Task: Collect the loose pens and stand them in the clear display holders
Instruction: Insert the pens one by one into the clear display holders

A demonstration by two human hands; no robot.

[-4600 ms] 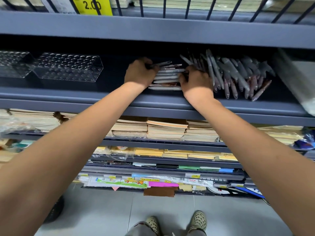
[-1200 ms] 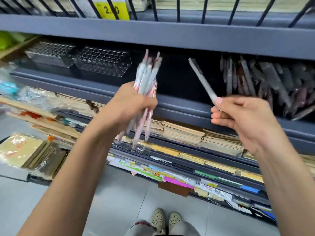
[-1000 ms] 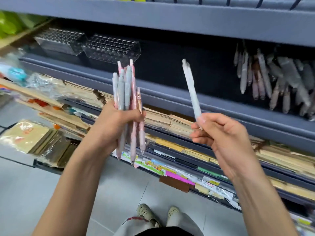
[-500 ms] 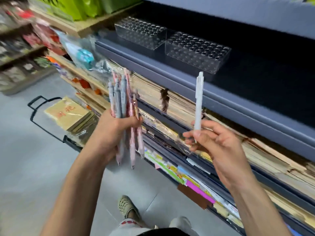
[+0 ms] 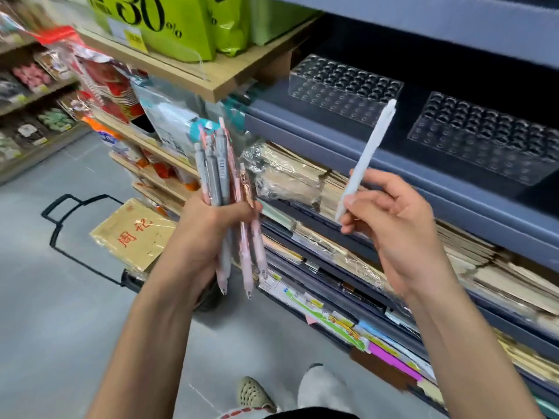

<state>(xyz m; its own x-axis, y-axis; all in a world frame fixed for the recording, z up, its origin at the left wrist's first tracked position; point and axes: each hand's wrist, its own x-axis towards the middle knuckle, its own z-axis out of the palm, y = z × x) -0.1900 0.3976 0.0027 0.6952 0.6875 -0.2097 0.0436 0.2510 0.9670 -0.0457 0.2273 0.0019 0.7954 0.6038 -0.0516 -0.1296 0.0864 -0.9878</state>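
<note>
Leaning right, a white pen (image 5: 367,155) flanks grey-pink pens (image 5: 214,176).

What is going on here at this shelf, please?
A person is sorting pens at a shop shelf. The left hand grips a bundle of pens, grey and pink, held upright. The right hand pinches one white pen, which tilts toward the grey shelf. The left holder and right holder there hold no pens yet.
</note>
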